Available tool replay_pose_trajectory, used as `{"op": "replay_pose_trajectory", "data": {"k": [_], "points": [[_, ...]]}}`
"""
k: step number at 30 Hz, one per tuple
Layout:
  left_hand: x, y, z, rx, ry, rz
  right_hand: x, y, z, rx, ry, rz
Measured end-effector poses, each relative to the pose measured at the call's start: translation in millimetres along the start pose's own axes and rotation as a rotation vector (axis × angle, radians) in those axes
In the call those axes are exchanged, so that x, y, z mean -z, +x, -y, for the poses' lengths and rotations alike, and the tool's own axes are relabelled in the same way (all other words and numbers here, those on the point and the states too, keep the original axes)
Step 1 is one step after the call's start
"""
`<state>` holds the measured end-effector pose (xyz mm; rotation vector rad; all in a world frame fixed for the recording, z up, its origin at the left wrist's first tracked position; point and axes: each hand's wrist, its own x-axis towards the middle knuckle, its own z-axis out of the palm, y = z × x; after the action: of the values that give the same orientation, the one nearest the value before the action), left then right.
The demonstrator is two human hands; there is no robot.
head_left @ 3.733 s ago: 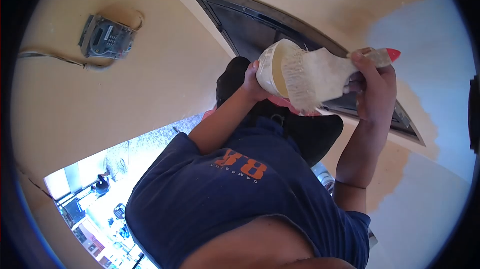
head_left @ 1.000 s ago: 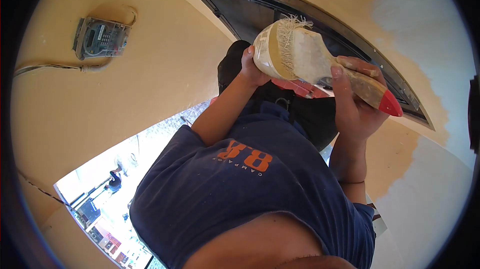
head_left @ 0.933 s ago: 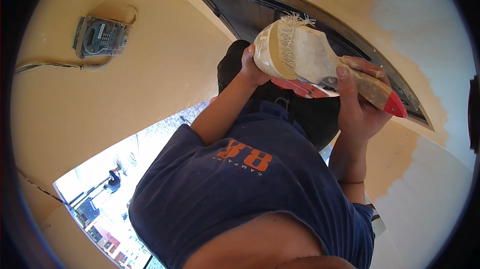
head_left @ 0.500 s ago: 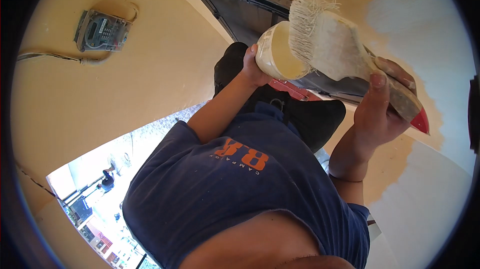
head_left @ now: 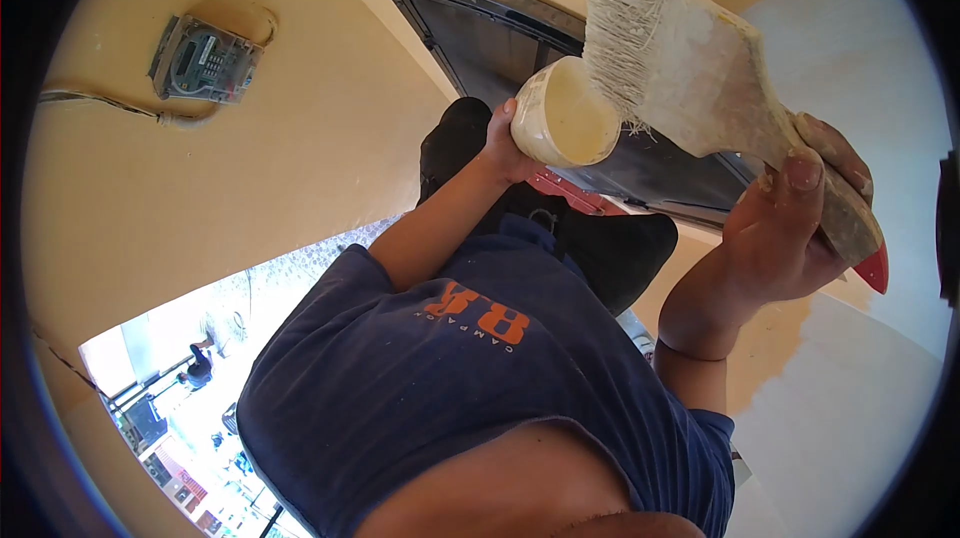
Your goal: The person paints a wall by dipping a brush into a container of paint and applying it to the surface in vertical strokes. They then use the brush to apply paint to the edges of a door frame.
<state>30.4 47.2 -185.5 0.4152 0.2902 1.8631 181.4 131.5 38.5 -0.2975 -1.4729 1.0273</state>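
Head cam (only view): wide flat paintbrush (head_left: 700,88) is in the R hand (head_left: 785,228), up & to the right of the plastic tub (head_left: 532,125), which sits in the L hand (head_left: 508,150). Brush long axis runs diag: pale, frayed bristles (head_left: 622,33) at upper left, red butt end (head_left: 876,270) at lower right. Bristle end points over to the tub side, so R hand = nearer the butt, L hand = nearer the bristles. Bristles overlap the tub's right rim in view; can't tell if touching or just in front. Tub tilted, mouth facing cam & a bit right, pale yellowish inside; depth of contents n/a.

R hand: closed round the wooden handle, thumb laid along near side, fingers wrapped behind, mostly hidden. Elbow bent, forearm raised, wrist w/ thin dark band.

L hand: curled round tub's outer wall, thumb up near rim, other fingers hidden behind/under, so exact grip unclear. Forearm reaches diag up from the torso.

Bkgd: dark framed panel (head_left: 485,33) behind tub & brush; meter box (head_left: 208,63) on tan wall (head_left: 300,153) at left, well apart from both hands; pale patch (head_left: 830,48) on the surface at right.
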Motion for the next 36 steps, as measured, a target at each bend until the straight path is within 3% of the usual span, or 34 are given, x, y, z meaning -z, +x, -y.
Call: {"op": "replay_pose_trajectory", "data": {"k": [4,15,20,36], "points": [[-0.5,-1.2,-2.7,0.033,-0.005,-0.034,4.5,4.2,5.0,0.000,-0.104,0.037],[3.1,1.9,0.3,0.041,-0.030,0.042,7.3,16.5,3.1,0.070,-0.013,-0.013],[15.8,0.3,4.1,0.112,-0.067,-0.085,9.2,19.2,0.5,0.067,-0.030,0.007],[43.9,-1.3,12.7,0.172,-0.142,-0.095,4.6,17.7,-1.3,0.030,0.057,-0.035]]}}
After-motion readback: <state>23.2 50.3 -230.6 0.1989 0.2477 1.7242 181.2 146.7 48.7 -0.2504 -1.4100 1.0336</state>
